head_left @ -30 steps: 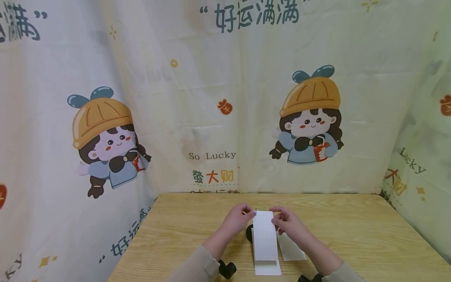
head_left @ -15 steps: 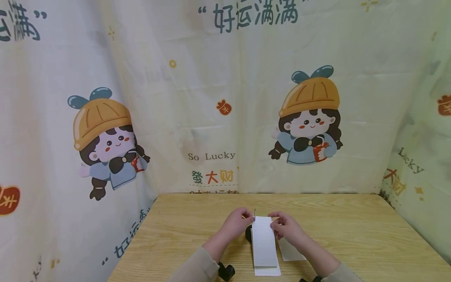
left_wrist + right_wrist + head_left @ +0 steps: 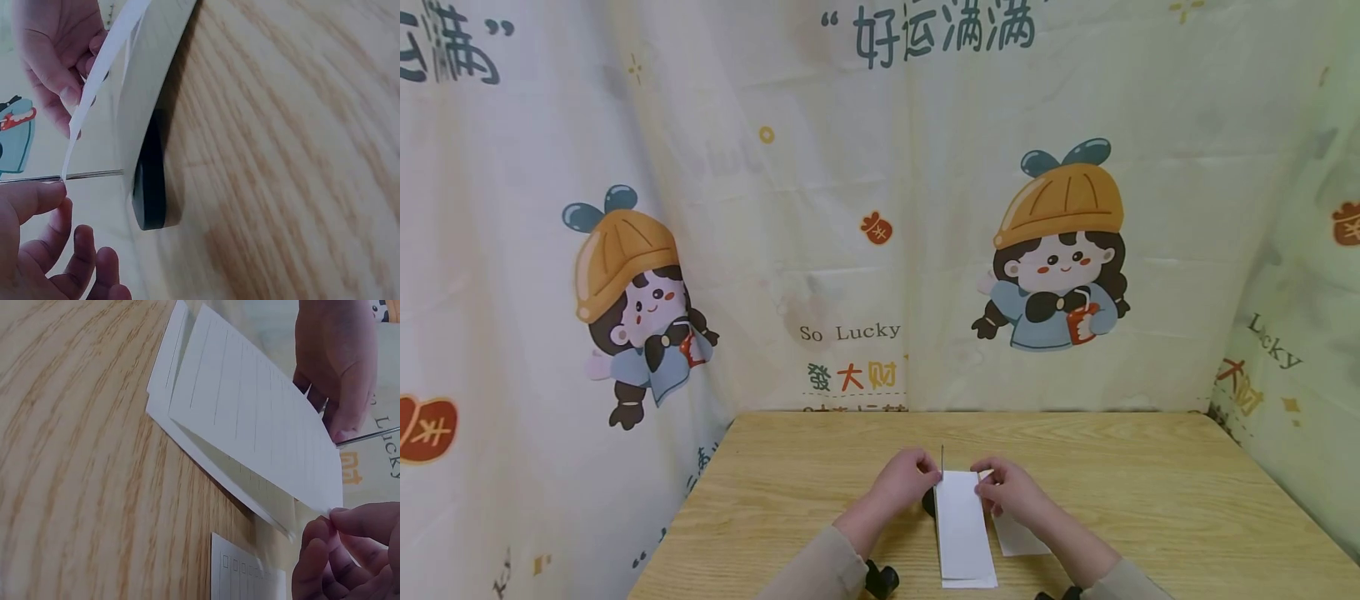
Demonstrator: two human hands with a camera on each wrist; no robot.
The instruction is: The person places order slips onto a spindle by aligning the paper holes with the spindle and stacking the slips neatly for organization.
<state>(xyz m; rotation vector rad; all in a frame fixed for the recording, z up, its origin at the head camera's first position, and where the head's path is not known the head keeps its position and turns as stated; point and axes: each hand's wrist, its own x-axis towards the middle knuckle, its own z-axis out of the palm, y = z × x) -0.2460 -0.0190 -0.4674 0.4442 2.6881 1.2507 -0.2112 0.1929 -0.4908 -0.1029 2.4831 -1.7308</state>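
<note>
A thin metal spike (image 3: 942, 458) rises from a black base (image 3: 150, 181), which the papers partly cover. Its rod passes through a top corner of a lined white paper slip (image 3: 962, 525). My left hand (image 3: 904, 483) pinches that slip between thumb and finger right beside the rod. At the opposite top corner, my right hand (image 3: 1015, 490) pinches the same slip. In the right wrist view the held slip bows above another paper (image 3: 164, 403) lower on the spike. How many sheets lie underneath cannot be told.
To the right, a loose paper slip with small check boxes (image 3: 244, 572) lies on the wooden table (image 3: 1135, 492), partly behind my right forearm. Black wrist devices (image 3: 882, 578) sit by both sleeves. A printed curtain (image 3: 1060, 100) hangs behind and beside the table.
Both hands have come down with the slip, and more of the rod now shows above it. The slip's near edge has moved closer to the edge of the paper beneath.
</note>
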